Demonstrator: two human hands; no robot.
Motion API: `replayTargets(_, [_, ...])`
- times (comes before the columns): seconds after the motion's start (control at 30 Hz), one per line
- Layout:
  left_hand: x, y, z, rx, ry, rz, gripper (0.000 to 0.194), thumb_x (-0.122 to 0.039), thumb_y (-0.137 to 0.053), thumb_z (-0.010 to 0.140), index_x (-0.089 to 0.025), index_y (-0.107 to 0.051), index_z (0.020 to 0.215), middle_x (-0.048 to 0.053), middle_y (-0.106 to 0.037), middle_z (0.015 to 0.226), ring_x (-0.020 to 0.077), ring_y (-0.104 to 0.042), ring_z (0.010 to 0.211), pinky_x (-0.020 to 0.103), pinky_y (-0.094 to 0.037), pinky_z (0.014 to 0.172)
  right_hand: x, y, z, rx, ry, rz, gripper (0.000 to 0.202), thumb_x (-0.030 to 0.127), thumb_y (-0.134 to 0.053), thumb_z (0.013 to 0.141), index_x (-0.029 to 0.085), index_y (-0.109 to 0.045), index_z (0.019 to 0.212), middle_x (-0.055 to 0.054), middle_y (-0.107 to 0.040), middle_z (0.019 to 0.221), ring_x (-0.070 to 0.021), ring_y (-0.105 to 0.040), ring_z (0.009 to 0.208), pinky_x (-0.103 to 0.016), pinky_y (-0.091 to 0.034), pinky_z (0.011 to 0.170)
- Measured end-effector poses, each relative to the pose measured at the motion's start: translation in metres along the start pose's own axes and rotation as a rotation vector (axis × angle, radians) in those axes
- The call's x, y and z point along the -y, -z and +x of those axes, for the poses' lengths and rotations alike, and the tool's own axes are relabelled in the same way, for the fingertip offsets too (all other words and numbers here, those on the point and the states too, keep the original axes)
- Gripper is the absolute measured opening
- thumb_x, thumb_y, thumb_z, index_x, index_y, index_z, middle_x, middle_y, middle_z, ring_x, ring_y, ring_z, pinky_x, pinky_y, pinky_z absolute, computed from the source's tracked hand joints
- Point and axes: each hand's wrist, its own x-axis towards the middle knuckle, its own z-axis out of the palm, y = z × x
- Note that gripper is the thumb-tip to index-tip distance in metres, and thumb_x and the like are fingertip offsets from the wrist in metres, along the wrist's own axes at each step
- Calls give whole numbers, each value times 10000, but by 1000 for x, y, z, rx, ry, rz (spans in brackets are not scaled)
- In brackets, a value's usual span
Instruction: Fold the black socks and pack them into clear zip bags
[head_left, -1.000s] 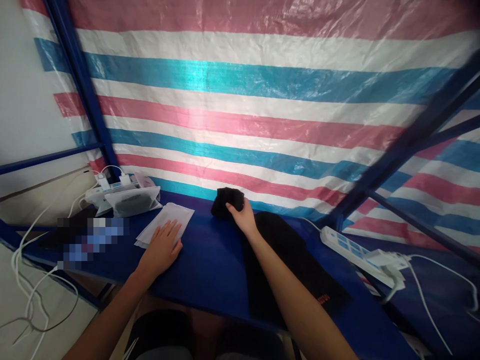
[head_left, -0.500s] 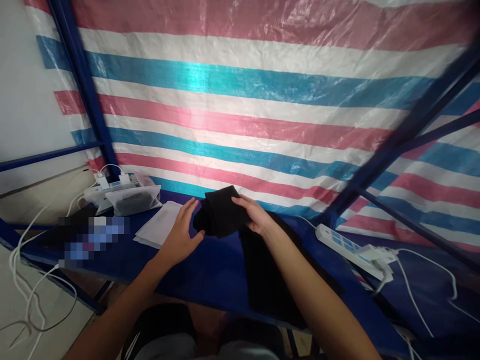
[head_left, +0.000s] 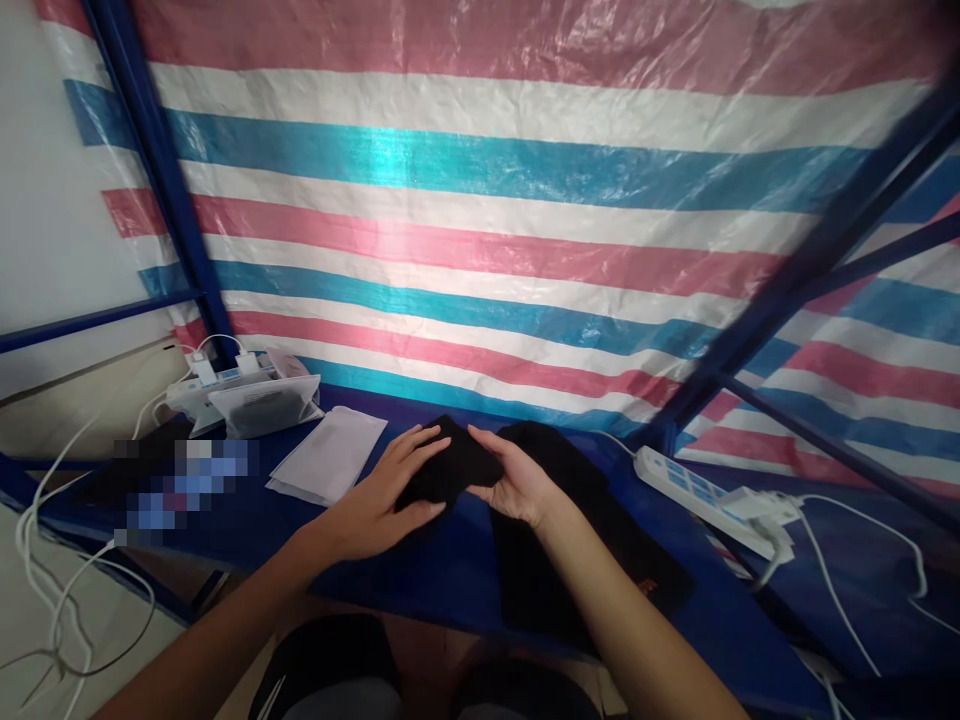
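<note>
A folded black cloth (head_left: 454, 462) sits low at the middle of the blue table, between both hands. My right hand (head_left: 514, 478) pinches its right end, thumb on top and fingers partly hidden beneath. Across its left part lies my left hand (head_left: 397, 487), fingers over the far side and thumb along the near side, gripping it. A larger black cloth (head_left: 555, 560) is spread on the table to the right, partly under my right forearm, with small orange lettering near its lower right. The exact kind of either cloth cannot be made out.
Left of the hands are flat white packets (head_left: 328, 455), a clear pouch (head_left: 264, 405) and plugged-in chargers (head_left: 204, 368). A white power strip (head_left: 697, 500) with cables lies at the right. Blue metal posts (head_left: 154, 180) and a striped plastic sheet (head_left: 465, 240) stand behind the table (head_left: 420, 570).
The folded black cloth has come down toward the table. My left hand has moved right and closed over its left part, while my right hand keeps its hold and lowers.
</note>
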Motion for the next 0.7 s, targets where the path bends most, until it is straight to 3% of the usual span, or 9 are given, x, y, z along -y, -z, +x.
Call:
replayTargets(0.1, [2, 2, 8, -79, 58, -30, 519, -444, -507, 1095, -323, -486, 1599, 81, -458, 1682, 275, -440, 1554, 452, -397, 1269, -10, -1, -2, 96, 18, 41, 482, 584, -592, 1060, 123, -732, 1061, -79, -802, 861, -187, -760, 724, -279, -614, 663])
replayTargets(0.2, [-2, 12, 22, -206, 146, 26, 420, -507, -469, 1095, -212, -730, 1242, 115, -770, 1228, 280, -722, 1160, 398, -553, 1024, -25, -5, -4, 209, 61, 33, 692, 803, -497, 999, 160, -741, 1075, -94, -804, 931, -235, -763, 878, -334, -592, 801])
replayTargets(0.23, [-4, 18, 27, -255, 189, 43, 461, -544, -458, 1090, -190, -753, 1064, 104, -794, 1017, 268, -755, 976, 364, -577, 885, -30, -5, -5, 237, 74, 0, 740, 846, -464, 981, 173, -740, 1119, -102, -807, 985, -255, -759, 951, -361, -578, 866])
replayTargets(0.3, [-8, 35, 39, -340, 288, 24, 559, -621, -452, 1068, -182, -687, 813, 61, -709, 687, 228, -712, 669, 307, -531, 640, -41, -4, -8, 288, 119, -96, 793, 887, -443, 955, 197, -723, 1227, -116, -803, 1098, -286, -734, 1080, -415, -532, 985])
replayTargets(0.37, [-11, 56, 51, -388, 390, -116, 561, -662, -496, 1030, -185, -640, 774, 22, -622, 552, 195, -637, 500, 275, -457, 497, -49, 1, -13, 340, 168, -192, 825, 907, -487, 918, 215, -697, 1315, -128, -786, 1180, -304, -711, 1148, -451, -488, 1049])
replayTargets(0.47, [-17, 87, 65, -344, 509, -453, 487, -647, -631, 948, -168, -670, 864, 29, -652, 569, 187, -613, 434, 251, -403, 392, -56, 11, -29, 427, 184, -323, 944, 948, -553, 841, 203, -664, 1409, -174, -734, 1310, -337, -676, 1231, -485, -459, 1090])
replayTargets(0.57, [-27, 111, 70, -294, 590, -636, 456, -593, -768, 851, -142, -698, 843, 58, -667, 573, 181, -596, 409, 235, -347, 330, -66, 18, -48, 424, 227, -478, 951, 854, -775, 755, 227, -652, 1459, -170, -674, 1440, -388, -578, 1387, -533, -400, 1173])
replayTargets(0.63, [-33, 121, 68, -301, 630, -687, 422, -541, -833, 796, -138, -706, 805, 57, -655, 552, 165, -569, 389, 226, -333, 317, -78, 20, -56, 353, 257, -582, 892, 613, -985, 646, 335, -674, 1435, -84, -683, 1458, -403, -559, 1412, -553, -404, 1186])
replayTargets(0.7, [-37, 128, 64, -308, 655, -733, 391, -498, -869, 762, -140, -718, 799, 57, -663, 556, 159, -570, 392, 224, -359, 325, -94, 21, -62, 254, 261, -654, 811, 399, -1028, 600, 445, -715, 1347, 13, -742, 1364, -397, -634, 1323, -555, -485, 1118])
